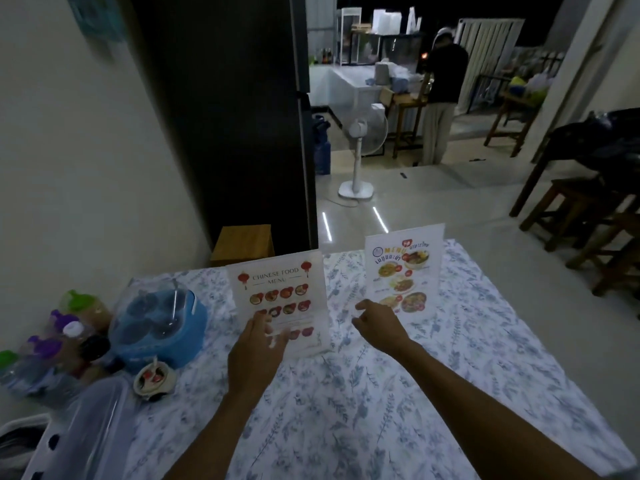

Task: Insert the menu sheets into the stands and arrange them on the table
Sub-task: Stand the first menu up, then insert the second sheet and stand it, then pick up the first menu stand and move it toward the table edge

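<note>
Two clear stands with menu sheets inside stand upright on the floral tablecloth (pixel 346 410). The Chinese food menu stand (pixel 280 292) is at the middle left. The Thai menu stand (pixel 405 268) is further back on the right. My left hand (pixel 258 351) is at the lower left corner of the Chinese menu stand, fingers spread against its front face. My right hand (pixel 375 322) hovers between the two stands, fingers loosely curled and holding nothing, just short of the Thai stand's lower left corner.
A blue condiment caddy with a clear lid (pixel 159 323), several sauce bottles (pixel 52 344), a small bowl (pixel 154 377) and a plastic container (pixel 86 427) crowd the table's left side. Beyond the table are a wooden stool (pixel 242 244), a floor fan (pixel 360 147), wooden stools (pixel 581 216) and a person (pixel 440 95).
</note>
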Motion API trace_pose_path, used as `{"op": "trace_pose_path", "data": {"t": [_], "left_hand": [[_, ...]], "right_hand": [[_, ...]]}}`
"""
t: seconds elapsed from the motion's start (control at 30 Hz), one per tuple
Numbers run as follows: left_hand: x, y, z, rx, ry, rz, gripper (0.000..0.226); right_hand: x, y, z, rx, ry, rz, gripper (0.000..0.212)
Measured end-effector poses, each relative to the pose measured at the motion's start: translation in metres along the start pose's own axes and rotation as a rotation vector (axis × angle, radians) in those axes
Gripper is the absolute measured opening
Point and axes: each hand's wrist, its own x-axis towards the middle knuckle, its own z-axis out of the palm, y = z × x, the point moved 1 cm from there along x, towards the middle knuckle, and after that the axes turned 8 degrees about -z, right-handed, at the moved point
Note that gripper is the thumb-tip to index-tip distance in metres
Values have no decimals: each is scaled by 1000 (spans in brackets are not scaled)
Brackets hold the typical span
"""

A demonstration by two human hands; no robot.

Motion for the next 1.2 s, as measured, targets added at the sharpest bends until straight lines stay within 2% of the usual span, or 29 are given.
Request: {"op": "trace_pose_path", "data": {"t": [0.33,0.6,0.73,0.9,1.0,1.13,1.2], "left_hand": [[-18,73,46,-5,-63,180,35],[-9,121,101,6,-113,262,38],[8,145,134,37,-147,189,40],[38,157,178,88,-226,62,39],[51,160,200,98,-211,7,34],[60,160,212,91,-154,-131,51],[65,156,218,9,-188,-226,77]], "right_hand": [[-41,47,-53,-12,98,99,40],[-29,103,-88,-23,105,138,39],[-4,141,-99,-20,82,174,37],[38,188,-111,4,131,244,55],[63,216,-114,24,82,259,64],[82,240,-114,41,-6,177,57],[91,247,-111,75,-48,130,54]]}}
